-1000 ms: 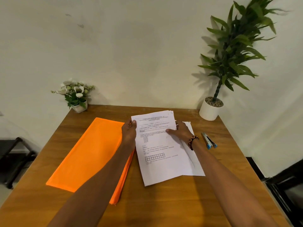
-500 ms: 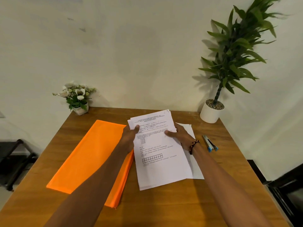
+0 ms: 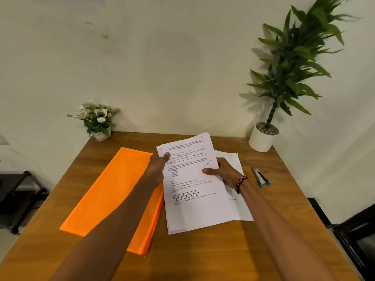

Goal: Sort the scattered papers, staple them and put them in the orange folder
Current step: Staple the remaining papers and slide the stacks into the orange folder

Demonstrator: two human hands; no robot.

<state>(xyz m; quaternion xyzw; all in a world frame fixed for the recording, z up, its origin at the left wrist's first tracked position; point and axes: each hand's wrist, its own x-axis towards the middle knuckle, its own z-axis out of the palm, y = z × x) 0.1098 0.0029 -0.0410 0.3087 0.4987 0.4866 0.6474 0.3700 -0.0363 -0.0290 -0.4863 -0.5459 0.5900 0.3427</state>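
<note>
A stack of printed white papers point(image 3: 194, 191) is held tilted over the middle of the wooden table point(image 3: 203, 256). My left hand point(image 3: 159, 167) grips its left edge near the top, thumb on the front page. My right hand point(image 3: 222, 171) holds the right edge, thumb on the page. Under the stack another white sheet point(image 3: 241, 203) lies flat on the table. The orange folder point(image 3: 113, 191) lies shut to the left of the papers. A stapler point(image 3: 260, 177) with blue ends lies to the right of my right hand.
A small white pot of white flowers point(image 3: 98, 122) stands at the table's back left corner. A tall green plant in a white pot point(image 3: 263, 136) stands at the back right corner. A dark rack point(image 3: 18, 199) is on the floor at the left.
Both hands have lifted the stack's top end and shifted it slightly left and toward me. The left hand's grip moved along the left edge. The sheet underneath shows more.
</note>
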